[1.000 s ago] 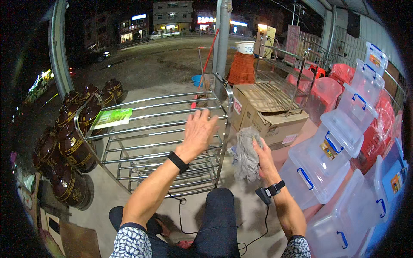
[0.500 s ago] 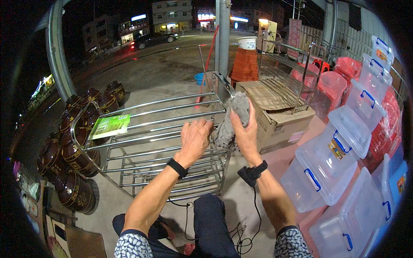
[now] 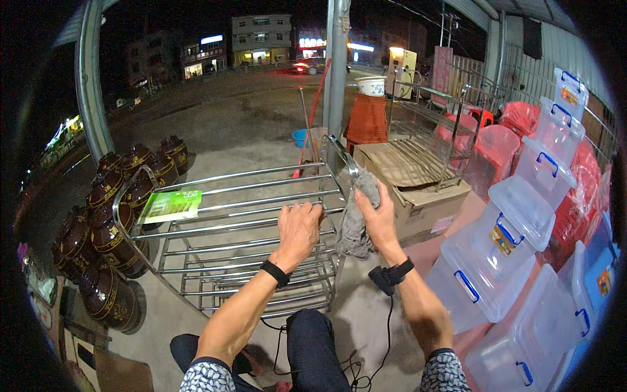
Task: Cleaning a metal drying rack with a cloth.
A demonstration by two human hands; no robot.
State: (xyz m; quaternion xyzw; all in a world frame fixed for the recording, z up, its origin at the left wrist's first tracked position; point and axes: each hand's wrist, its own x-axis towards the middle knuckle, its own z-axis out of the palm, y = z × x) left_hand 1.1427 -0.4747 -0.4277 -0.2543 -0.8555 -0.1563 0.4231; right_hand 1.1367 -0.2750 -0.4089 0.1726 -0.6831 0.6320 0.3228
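A chrome metal rack (image 3: 251, 228) with several tiers of round bars stands in front of me. My left hand (image 3: 299, 230) has its fingers curled over the top-tier bars toward the right end. My right hand (image 3: 379, 219) grips a crumpled grey cloth (image 3: 354, 228) against the curved right end frame of the rack. Part of that frame is hidden under the cloth, whose lower end hangs beside the bars. A green printed card (image 3: 171, 206) lies on the left part of the top tier.
Dark brown glazed jars (image 3: 108, 297) crowd the left side. Behind the rack rises a grey post (image 3: 336, 72). A cardboard box (image 3: 424, 209) bears another metal rack at right. Stacked clear plastic bins (image 3: 486, 274) line the right side. A black cable (image 3: 390, 333) hangs from my right wrist.
The view has tilted up slightly, so the rack sits lower. The cloth hangs lower in my right hand, still at the rack's right end. A car has moved right along the street.
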